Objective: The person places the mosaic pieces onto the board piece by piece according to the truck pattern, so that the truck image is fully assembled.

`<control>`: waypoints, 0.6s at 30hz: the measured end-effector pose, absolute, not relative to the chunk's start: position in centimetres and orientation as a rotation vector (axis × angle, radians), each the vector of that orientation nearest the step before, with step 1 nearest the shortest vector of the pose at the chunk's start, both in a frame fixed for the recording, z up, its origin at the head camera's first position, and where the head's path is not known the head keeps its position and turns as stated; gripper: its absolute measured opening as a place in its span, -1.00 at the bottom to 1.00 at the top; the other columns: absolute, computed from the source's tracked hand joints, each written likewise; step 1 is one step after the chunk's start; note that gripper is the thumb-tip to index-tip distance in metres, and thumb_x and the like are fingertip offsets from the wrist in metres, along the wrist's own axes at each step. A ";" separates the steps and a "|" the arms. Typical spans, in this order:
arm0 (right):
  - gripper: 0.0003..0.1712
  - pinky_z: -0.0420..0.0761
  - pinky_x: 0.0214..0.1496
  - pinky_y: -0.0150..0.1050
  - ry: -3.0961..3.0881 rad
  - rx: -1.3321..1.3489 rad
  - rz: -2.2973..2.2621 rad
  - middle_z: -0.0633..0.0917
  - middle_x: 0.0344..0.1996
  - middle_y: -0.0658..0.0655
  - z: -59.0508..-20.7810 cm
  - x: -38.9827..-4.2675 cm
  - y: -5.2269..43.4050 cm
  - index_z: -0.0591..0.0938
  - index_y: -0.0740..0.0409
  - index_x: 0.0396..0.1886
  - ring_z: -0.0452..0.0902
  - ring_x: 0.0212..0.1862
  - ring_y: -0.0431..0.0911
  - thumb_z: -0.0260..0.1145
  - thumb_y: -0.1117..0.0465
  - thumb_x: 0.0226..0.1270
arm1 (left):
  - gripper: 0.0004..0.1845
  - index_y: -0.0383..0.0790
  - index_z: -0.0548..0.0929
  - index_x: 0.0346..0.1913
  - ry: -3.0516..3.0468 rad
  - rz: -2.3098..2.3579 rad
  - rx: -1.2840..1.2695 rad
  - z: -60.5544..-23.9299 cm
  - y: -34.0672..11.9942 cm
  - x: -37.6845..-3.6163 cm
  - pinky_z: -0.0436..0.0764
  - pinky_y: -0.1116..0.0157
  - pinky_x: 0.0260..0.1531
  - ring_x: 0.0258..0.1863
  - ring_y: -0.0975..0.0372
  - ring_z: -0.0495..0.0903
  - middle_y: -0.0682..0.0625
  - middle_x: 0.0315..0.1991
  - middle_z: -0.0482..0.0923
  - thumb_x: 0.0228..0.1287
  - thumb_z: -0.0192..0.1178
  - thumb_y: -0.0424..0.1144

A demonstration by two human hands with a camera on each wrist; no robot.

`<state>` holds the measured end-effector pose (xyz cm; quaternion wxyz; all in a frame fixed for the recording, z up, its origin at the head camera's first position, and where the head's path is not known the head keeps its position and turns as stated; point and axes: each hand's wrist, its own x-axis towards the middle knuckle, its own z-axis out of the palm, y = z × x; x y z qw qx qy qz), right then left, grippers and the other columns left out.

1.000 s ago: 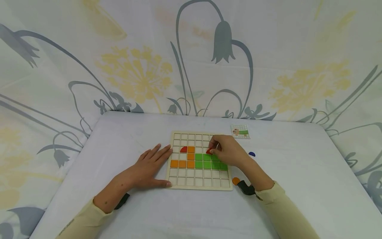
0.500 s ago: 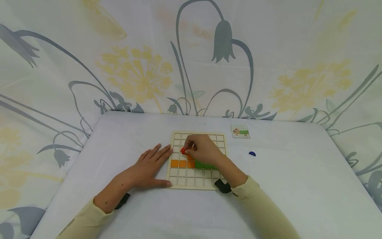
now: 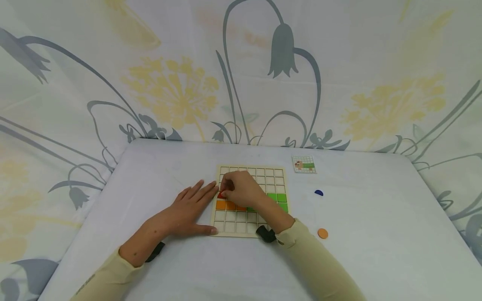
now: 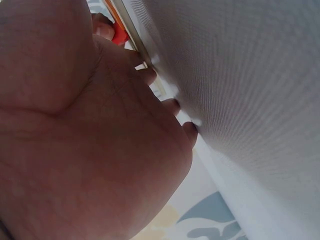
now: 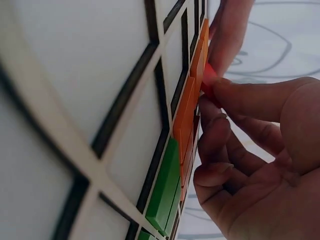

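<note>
A wooden grid board (image 3: 241, 216) lies on the table with orange tiles (image 3: 221, 205) and green tiles (image 3: 281, 197) in its cells. My right hand (image 3: 242, 188) pinches a small red piece (image 3: 221, 195) between thumb and fingers at the board's left edge, right above the orange row. In the right wrist view the red piece (image 5: 210, 79) is close against the board, beside the raised orange tiles. My left hand (image 3: 186, 215) rests flat with fingers spread, its thumb and fingertips at the board's left side. The right hand and forearm hide part of the tiles.
To the right of the board lie a blue half-disc (image 3: 319, 192) and an orange disc (image 3: 322, 233). A small printed card (image 3: 304, 164) with a coloured grid picture sits beyond the board's far right corner. Flower-patterned cloth (image 3: 180, 96) hangs behind the white table.
My right hand has moved left across the board from the green tiles, carrying the red piece to the left edge. The orange disc has come out from behind the forearm. My left hand stays put.
</note>
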<state>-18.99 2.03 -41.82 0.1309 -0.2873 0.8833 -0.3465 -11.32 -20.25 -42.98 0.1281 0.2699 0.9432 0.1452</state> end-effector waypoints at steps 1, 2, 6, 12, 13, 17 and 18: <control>-0.89 0.59 -0.16 -0.25 2.567 -0.833 -0.993 0.69 -0.41 -0.06 -41.8 -19.0 2.0 0.73 0.08 -0.31 0.56 -0.31 -0.15 0.42 0.36 0.42 | 0.21 -0.18 -0.03 0.74 2.743 0.421 0.784 -42.9 -20.2 -11.3 0.00 -0.27 0.58 0.72 -0.16 -0.22 -0.07 0.76 -0.13 0.32 0.31 0.41; -0.89 0.60 -0.15 -0.24 2.572 -0.833 -0.980 0.69 -0.39 -0.06 -41.8 -19.0 2.0 0.75 0.08 -0.30 0.56 -0.29 -0.15 0.42 0.35 0.42 | 0.21 -0.18 -0.02 0.74 2.745 0.425 0.787 -42.9 -20.2 -11.3 0.01 -0.28 0.58 0.72 -0.16 -0.21 -0.07 0.76 -0.12 0.32 0.31 0.41; -0.91 0.63 -0.07 -0.20 2.605 -0.859 -0.930 0.71 -0.30 -0.03 -41.8 -19.0 2.1 0.82 0.11 -0.26 0.57 -0.23 -0.14 0.43 0.34 0.42 | 0.20 -0.18 -0.02 0.74 2.741 0.422 0.788 -42.9 -20.1 -11.4 0.00 -0.27 0.58 0.72 -0.16 -0.22 -0.06 0.76 -0.13 0.32 0.31 0.41; -0.84 0.61 -0.11 -0.21 2.654 -0.922 -0.925 0.73 -0.25 0.04 -41.7 -18.7 2.7 0.87 0.15 -0.19 0.55 -0.24 -0.13 0.40 0.38 0.40 | 0.22 -0.16 -0.04 0.75 2.736 0.400 0.769 -43.0 -20.0 -11.5 -0.02 -0.25 0.59 0.73 -0.13 -0.25 -0.04 0.76 -0.16 0.30 0.32 0.42; -0.83 0.60 -0.13 -0.22 2.660 -0.930 -0.929 0.74 -0.25 0.04 -41.6 -18.6 3.0 0.87 0.15 -0.17 0.55 -0.25 -0.14 0.39 0.38 0.40 | 0.22 -0.16 -0.04 0.75 2.738 0.399 0.768 -43.1 -20.0 -11.5 -0.02 -0.25 0.59 0.73 -0.13 -0.25 -0.04 0.76 -0.16 0.30 0.32 0.42; -0.85 0.61 -0.15 -0.26 2.671 -0.925 -0.948 0.75 -0.26 -0.01 -41.2 -18.3 4.7 0.85 0.14 -0.17 0.55 -0.28 -0.17 0.39 0.37 0.41 | 0.23 -0.14 -0.04 0.75 2.741 0.396 0.755 -43.2 -19.9 -11.5 -0.02 -0.24 0.60 0.73 -0.11 -0.25 -0.02 0.76 -0.17 0.28 0.34 0.42; -0.87 0.61 -0.16 -0.26 2.676 -0.913 -0.946 0.75 -0.27 -0.02 -41.1 -18.3 5.3 0.84 0.14 -0.18 0.54 -0.30 -0.18 0.40 0.36 0.42 | 0.23 -0.14 -0.04 0.75 2.743 0.398 0.754 -43.2 -19.8 -11.5 -0.02 -0.24 0.60 0.73 -0.11 -0.25 -0.02 0.76 -0.16 0.28 0.34 0.41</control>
